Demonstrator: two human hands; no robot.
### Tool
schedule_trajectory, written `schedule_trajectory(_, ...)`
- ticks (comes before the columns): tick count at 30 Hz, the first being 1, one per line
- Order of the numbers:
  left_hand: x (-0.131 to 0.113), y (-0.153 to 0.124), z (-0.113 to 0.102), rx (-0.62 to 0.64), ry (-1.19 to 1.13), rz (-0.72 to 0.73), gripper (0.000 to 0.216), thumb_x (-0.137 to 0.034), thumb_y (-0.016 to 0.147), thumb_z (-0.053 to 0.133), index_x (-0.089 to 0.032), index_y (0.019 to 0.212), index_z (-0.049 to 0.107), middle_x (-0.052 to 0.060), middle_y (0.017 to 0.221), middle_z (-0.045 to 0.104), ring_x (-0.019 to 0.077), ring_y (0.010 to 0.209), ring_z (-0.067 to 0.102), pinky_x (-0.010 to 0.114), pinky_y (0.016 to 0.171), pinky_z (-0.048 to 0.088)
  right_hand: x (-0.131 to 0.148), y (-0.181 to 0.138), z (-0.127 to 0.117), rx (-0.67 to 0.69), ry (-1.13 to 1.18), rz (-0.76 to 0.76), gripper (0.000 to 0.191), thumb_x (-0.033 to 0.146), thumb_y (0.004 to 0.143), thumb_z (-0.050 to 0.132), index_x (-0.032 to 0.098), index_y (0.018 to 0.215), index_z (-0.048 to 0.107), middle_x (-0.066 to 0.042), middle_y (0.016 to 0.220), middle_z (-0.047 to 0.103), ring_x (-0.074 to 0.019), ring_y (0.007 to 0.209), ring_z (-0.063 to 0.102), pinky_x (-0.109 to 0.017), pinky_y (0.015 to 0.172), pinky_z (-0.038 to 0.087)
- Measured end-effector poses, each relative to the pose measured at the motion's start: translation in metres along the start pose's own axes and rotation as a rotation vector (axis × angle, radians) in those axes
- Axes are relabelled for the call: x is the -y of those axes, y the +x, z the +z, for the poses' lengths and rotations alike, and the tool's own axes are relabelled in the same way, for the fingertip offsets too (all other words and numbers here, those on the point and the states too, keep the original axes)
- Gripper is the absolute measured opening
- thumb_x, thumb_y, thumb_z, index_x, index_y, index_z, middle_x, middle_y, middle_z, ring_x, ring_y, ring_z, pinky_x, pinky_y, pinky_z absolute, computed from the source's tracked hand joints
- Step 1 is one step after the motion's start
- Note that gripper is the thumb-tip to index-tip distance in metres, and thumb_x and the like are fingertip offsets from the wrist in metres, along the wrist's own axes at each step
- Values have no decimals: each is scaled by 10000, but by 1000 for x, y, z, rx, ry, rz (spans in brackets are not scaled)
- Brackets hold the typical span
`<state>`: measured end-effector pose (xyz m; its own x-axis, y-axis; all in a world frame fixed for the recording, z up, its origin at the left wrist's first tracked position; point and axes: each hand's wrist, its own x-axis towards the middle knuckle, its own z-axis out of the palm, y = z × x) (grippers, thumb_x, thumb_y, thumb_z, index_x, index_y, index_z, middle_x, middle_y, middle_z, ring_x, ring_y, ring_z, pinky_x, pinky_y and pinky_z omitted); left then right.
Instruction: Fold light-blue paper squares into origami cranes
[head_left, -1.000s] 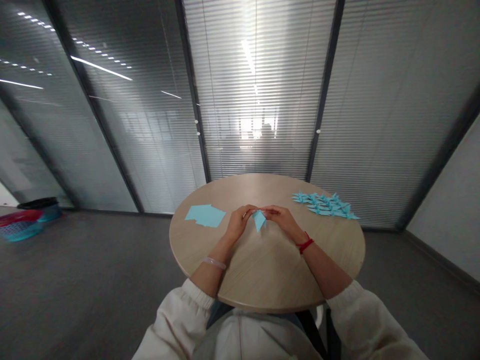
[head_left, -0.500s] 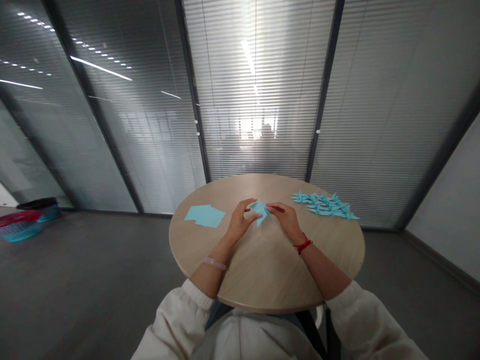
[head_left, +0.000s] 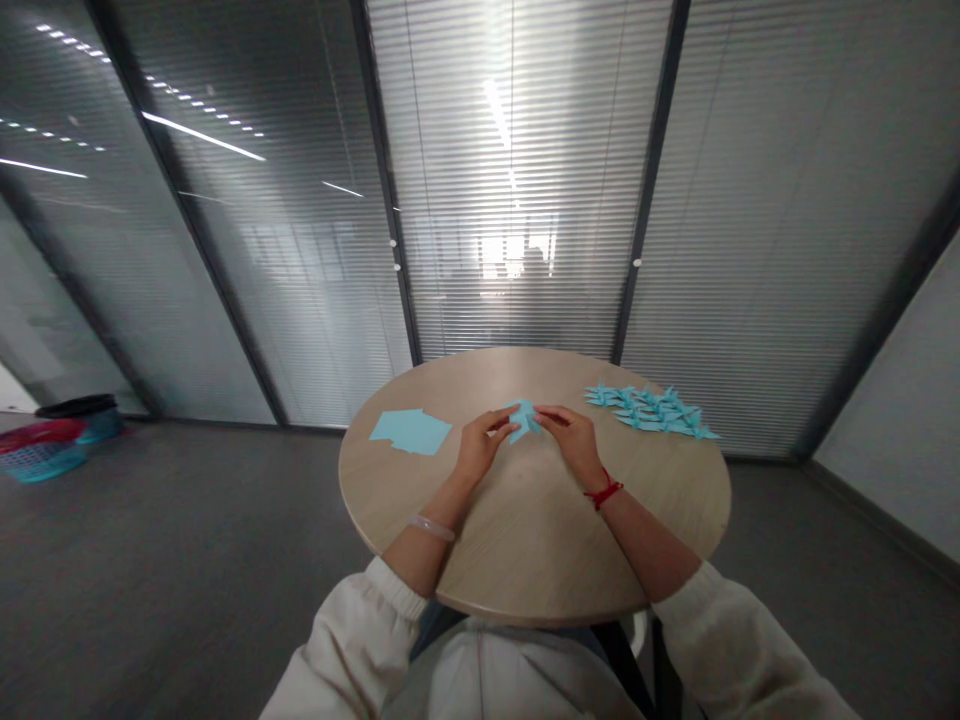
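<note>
A partly folded light-blue paper piece [head_left: 523, 417] lies on the round wooden table [head_left: 525, 540] between both my hands. My left hand [head_left: 480, 446] pinches its left edge with fingers closed. My right hand [head_left: 572, 436], with a red cord at the wrist, pinches its right edge. A small stack of flat light-blue paper sheets [head_left: 410, 431] rests on the table to the left of my left hand. Several finished blue folded paper figures [head_left: 649, 410] lie in rows at the table's far right.
Glass partitions with closed blinds [head_left: 517, 180] stand just behind the table. Dark carpet floor surrounds it. A red and blue basket [head_left: 37, 448] and a black bin sit on the floor at far left. A white wall runs along the right.
The blue paper piece, held hanging point-down a second ago, has been turned and brought down flatter and slightly farther away on the table. Both hands shifted a little forward with it.
</note>
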<state>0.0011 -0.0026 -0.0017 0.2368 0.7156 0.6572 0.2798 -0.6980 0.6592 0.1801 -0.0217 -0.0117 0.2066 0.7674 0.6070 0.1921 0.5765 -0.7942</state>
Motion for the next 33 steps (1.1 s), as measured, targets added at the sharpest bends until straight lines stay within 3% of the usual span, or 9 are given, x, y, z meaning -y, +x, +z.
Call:
schedule_trajectory(8, -5, 1, -4, -95, -64, -43, 209, -314, 814, 635, -192, 951, 734, 75, 993, 727, 197, 897, 672, 318, 830, 515, 3, -1, 1, 37, -7, 10, 319, 431, 693, 723, 196, 909, 740, -77, 952, 738, -220, 848, 682, -365, 816, 547)
schedule_trajectory(33, -6, 0, -4, -64, -138, -108, 234, -368, 769, 662, -188, 891, 750, 61, 947, 737, 209, 861, 687, 332, 831, 527, 8, -3, 0, 12, -99, -86, 233, 440, 748, 678, 217, 786, 736, -61, 826, 725, -201, 782, 657, -333, 738, 522)
